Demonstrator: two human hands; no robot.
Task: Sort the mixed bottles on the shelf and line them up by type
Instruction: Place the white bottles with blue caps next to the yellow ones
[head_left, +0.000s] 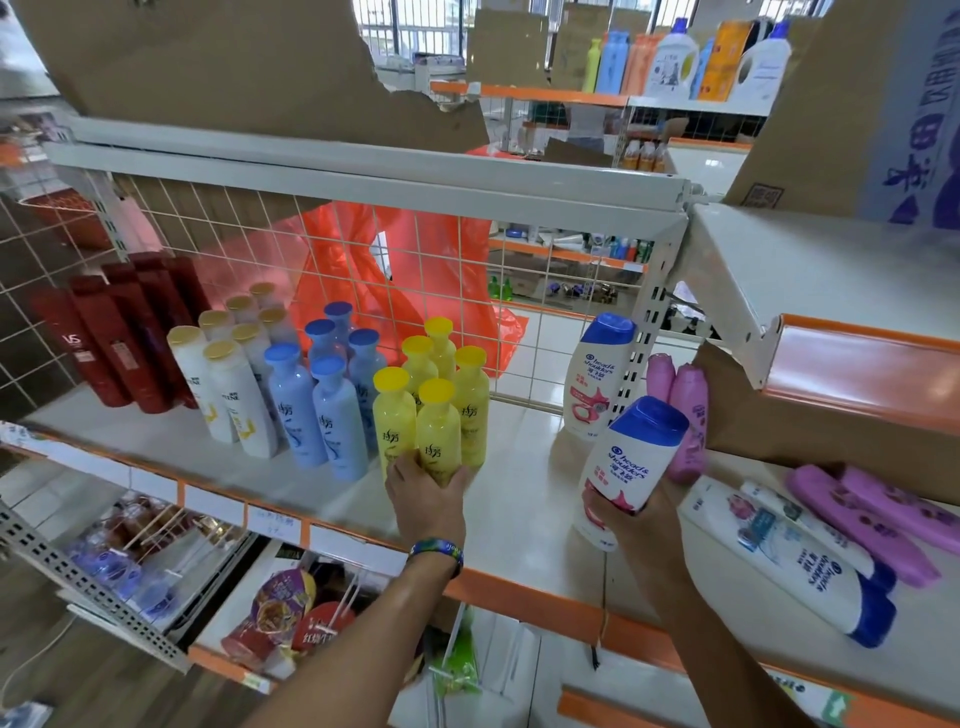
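— Where are the hands?
— Well apart. The left hand (423, 499) is wrapped around the base of the front yellow bottle (439, 431), which stands on the shelf (519, 493) (a multicoloured wristband (436, 553) sits on that wrist). The right hand (631, 525) grips the bottom of the held white bottle (631, 457). That bottle is blue-capped, tilted with its cap up and to the right, and lifted off the shelf.
— And the other bottles?
— Upright in groups along the shelf. The red bottles (114, 348) are at the far left, then the gold-capped white bottles (234, 395), the blue bottles (311, 410) and the yellow group. Past a bare stretch, a standing white bottle (595, 374) is by the perforated post, with two pink bottles (685, 410) near it.
— Anything lying down?
— Further right, the lying white bottles (795, 561) and purple bottles (872, 519) rest on their sides. An orange plastic bag (363, 260) shows behind the wire mesh.
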